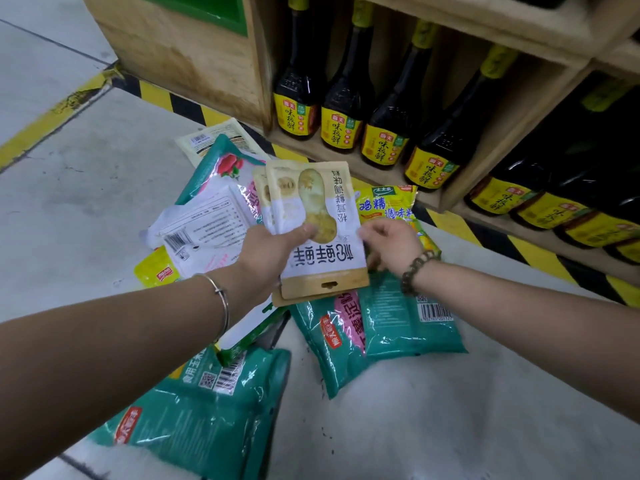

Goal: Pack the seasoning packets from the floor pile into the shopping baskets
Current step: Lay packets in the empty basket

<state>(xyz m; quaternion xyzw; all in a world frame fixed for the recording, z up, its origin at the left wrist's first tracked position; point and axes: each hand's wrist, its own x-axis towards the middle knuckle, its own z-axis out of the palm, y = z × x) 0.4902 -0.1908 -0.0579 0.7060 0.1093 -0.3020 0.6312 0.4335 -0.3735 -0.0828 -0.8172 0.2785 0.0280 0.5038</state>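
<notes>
My left hand (268,252) grips a small stack of beige and white mushroom seasoning packets (318,216) above the floor pile, thumb on the front packet. My right hand (389,242) touches the right edge of that stack with fingers loosely curled. Below lie teal bags (381,327), a large teal bag (207,410) at the front left, a yellow chicken-essence packet (391,206), a white packet (204,230) and a small yellow packet (156,271). No shopping basket is in view.
A wooden shelf (194,60) stands behind the pile, with dark soy sauce bottles (343,109) in its lowest row. Yellow-black hazard tape (173,98) runs along its base. Grey tiled floor (69,202) spreads to the left and front right.
</notes>
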